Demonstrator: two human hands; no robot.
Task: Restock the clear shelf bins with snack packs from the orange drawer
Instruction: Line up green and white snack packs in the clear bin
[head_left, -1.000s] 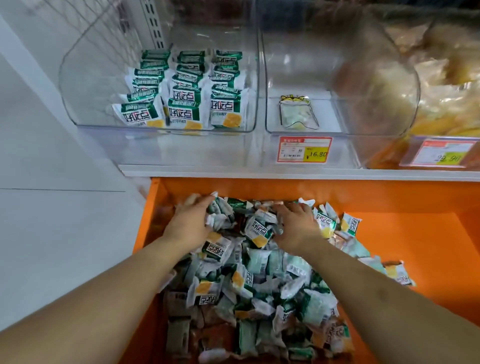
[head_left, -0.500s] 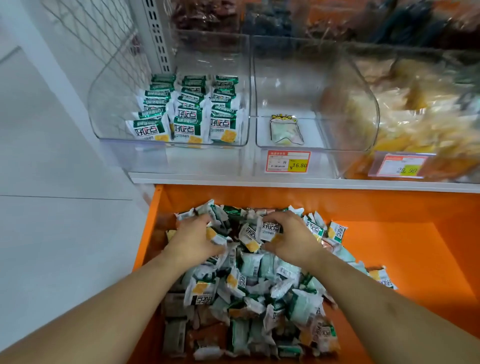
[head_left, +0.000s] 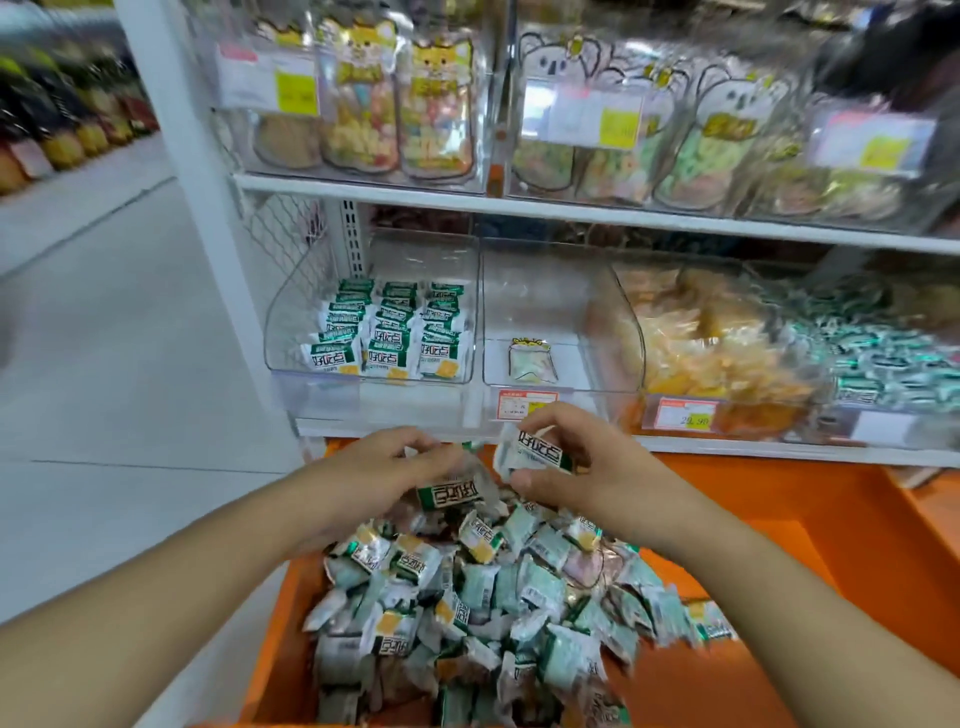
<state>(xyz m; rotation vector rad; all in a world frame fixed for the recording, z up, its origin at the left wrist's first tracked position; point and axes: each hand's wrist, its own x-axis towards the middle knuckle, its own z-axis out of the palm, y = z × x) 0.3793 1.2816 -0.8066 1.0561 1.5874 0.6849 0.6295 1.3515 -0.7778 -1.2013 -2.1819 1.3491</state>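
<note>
The orange drawer stands pulled out below the shelf, heaped with green-and-white snack packs. My left hand pinches one pack lifted just above the heap. My right hand holds another pack a little higher, in front of the shelf edge. Directly above, the left clear bin contains three tidy rows of the same packs. The clear bin beside it holds a single small pouch.
A red-and-yellow price tag sits under the middle bin. Right of it are bins of yellow snacks and green-wrapped packs. The upper shelf carries animal-print pouches. A white upright and grey floor lie left.
Both hands have risen out of the heap, each with a pack. The camera has tilted up, and the upper shelf has come into view.
</note>
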